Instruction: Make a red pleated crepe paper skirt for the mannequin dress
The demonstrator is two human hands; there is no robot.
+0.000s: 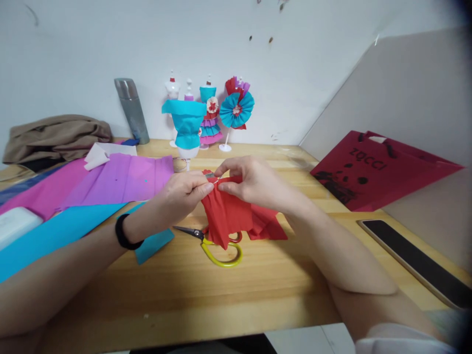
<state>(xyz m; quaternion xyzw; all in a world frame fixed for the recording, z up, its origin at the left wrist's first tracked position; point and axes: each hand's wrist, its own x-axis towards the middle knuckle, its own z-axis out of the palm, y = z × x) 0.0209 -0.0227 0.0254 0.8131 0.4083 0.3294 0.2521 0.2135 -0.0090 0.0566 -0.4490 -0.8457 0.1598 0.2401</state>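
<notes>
Between my hands hangs a gathered piece of red crepe paper (230, 211), its top edge bunched up. My left hand (186, 191) pinches the left side of that edge between thumb and fingers. On the other side, my right hand (250, 179) is closed at the top edge, thumb and forefinger together. A thin whitish strip or thread shows between the fingertips; its kind is too small to tell. Under the paper lie yellow-handled scissors (223, 258), blades pointing left. Just behind my hands stands a small dress form (188, 125) wrapped in blue crepe paper.
More decorated dress forms (210, 110) stand along the wall beside a grey bottle (132, 110). Purple crepe paper (121, 182) and blue paper (73, 223) spread over the left. A red paper bag (379, 172) and a dark flat phone-like object (416, 260) are on the right.
</notes>
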